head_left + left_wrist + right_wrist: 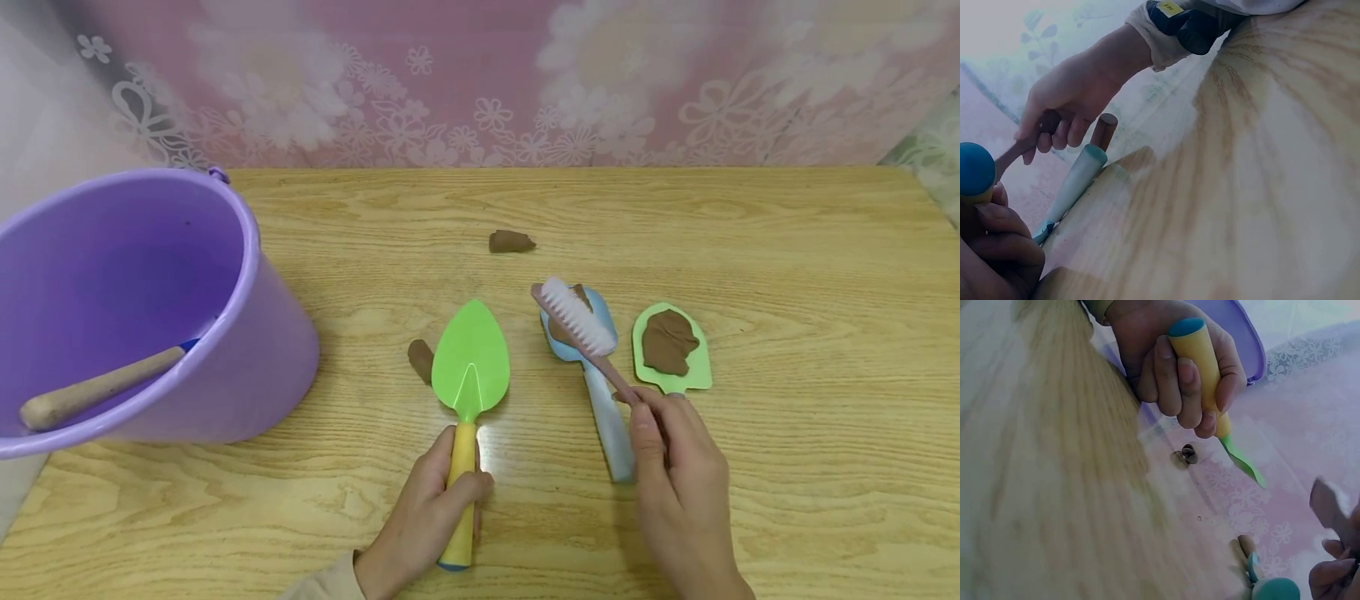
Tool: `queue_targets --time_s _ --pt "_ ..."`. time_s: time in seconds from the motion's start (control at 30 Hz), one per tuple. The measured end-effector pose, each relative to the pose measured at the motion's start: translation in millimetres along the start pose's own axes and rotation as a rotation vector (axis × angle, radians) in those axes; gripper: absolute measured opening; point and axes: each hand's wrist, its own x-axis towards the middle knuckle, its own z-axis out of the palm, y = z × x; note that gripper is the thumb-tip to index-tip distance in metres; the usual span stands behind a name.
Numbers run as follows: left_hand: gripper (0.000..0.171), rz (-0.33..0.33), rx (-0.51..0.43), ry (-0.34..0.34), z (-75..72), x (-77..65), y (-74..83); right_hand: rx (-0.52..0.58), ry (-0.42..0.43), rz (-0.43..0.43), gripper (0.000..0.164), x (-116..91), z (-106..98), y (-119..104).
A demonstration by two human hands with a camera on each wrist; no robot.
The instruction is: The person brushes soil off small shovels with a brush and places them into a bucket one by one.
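Observation:
My left hand (420, 508) grips the yellow handle of a green trowel (471, 346), its blade pointing away from me above the table. In my right hand (686, 492) is a brush (577, 318) with white bristles and a brownish-pink handle. The brush crosses over a blue scoop (609, 425) that lies on the table with brown clay in its head, partly covered by the brush. Right of that lies a light green spade (699, 377) bearing a flattened lump of brown clay (670, 342); my right hand hides its handle. The right wrist view shows my left fingers (1188, 394) curled round the trowel handle.
A large purple bucket (281, 358) stands at the left, with a wooden-handled tool (105, 387) inside it. One brown clay piece (512, 242) lies toward the back; another clay piece (421, 360) is beside the trowel blade. A pink flowered cover (480, 83) hangs behind the wooden table.

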Motion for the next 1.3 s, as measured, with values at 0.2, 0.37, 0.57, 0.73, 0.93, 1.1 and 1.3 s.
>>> queue_targets --time_s 0.2,0.37,0.57,0.73,0.93,1.1,1.3 --pt "0.014 0.041 -0.010 -0.005 0.1 -1.4 -1.0 0.010 -0.100 0.006 0.015 -2.6 3.2 1.6" --pt "0.012 0.133 0.005 -0.006 0.8 -1.5 -3.1 0.039 -0.139 -0.087 0.023 -4.6 7.3 4.1" --pt "0.011 0.191 0.030 -0.003 1.8 -0.8 -4.6 0.096 -0.232 -0.107 0.025 -8.4 8.8 0.5" --pt "0.010 0.245 0.091 0.011 2.5 -0.7 -6.4 0.152 -0.245 -0.075 0.023 -7.8 6.7 -2.5" --pt "0.009 0.275 0.140 0.017 3.2 -0.4 -7.5 0.254 -0.188 -0.111 0.026 -7.3 6.0 2.5" --pt "0.008 0.243 0.147 0.007 2.9 -0.1 -5.9 0.346 -0.132 -0.087 0.025 -5.2 2.0 4.4" --pt "0.009 0.210 0.112 0.010 1.6 -0.5 -5.5 0.233 -0.086 -0.046 0.023 -2.0 0.7 3.0"
